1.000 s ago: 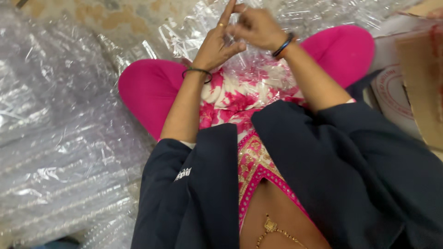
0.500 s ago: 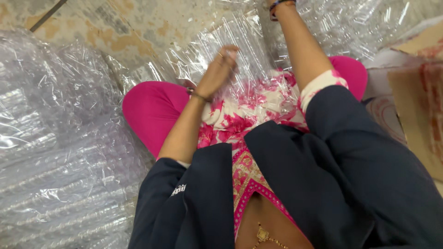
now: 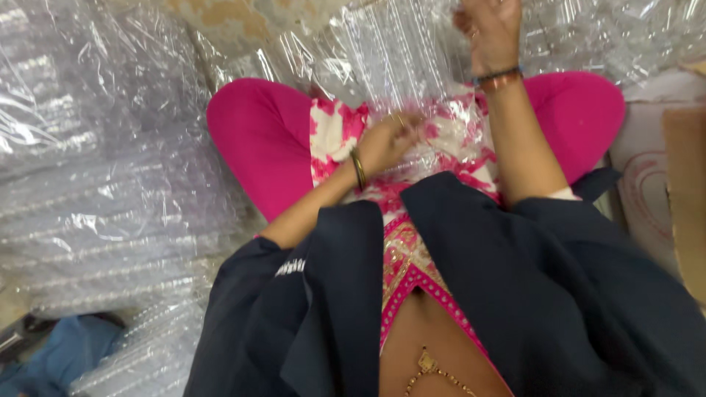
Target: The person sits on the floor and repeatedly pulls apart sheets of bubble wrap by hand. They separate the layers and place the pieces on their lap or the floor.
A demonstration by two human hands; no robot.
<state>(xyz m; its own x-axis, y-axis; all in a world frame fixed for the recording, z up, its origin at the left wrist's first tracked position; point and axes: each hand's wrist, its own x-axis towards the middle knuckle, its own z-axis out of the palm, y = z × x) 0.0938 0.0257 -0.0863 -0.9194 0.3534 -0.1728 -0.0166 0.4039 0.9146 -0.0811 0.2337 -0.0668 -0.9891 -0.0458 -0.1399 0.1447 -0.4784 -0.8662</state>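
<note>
I sit cross-legged in pink trousers [image 3: 254,132] with a clear plastic sheet [image 3: 397,66] draped over my lap. My left hand [image 3: 390,140] rests low on my lap, fingers pinched on the near edge of the plastic sheet. My right hand [image 3: 491,26] is raised at the top of the view, fingers closed on the far part of the same sheet, pulling it taut. Both wrists wear bangles. Dark jacket sleeves cover my upper arms.
Heaps of crinkled clear plastic wrap [image 3: 95,169] fill the floor to my left and behind. Cardboard pieces [image 3: 684,191] lie at the right edge. A blue cloth [image 3: 66,353] shows at the bottom left. Worn concrete floor [image 3: 235,22] appears at the top.
My hands were together in front of me; the right hand has lifted up and away with the plastic while the left has dropped toward my lap.
</note>
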